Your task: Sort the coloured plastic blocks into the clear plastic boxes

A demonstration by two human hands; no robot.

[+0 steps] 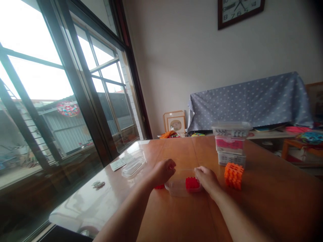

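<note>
On the table in front of me is a clear plastic container (176,189) with a red studded block (192,183) in its right end. My right hand (207,177) is closed at the container's right side, thumb and fingers pinching its rim. Over the left end is my left hand (164,172), its fingers curled inward. Whether anything thin and clear lies in those fingers cannot be made out. Below the left wrist another red piece (159,186) shows in part, just left of the container. An orange studded block (234,175) stands to the right of my right hand.
Several lidded plastic boxes (230,144) are stacked at the back right. Toward the left lie a clear plastic lid or tray (134,164), a paper slip (118,164) and a small crumpled item (98,184). A window (83,84) borders the table's left side.
</note>
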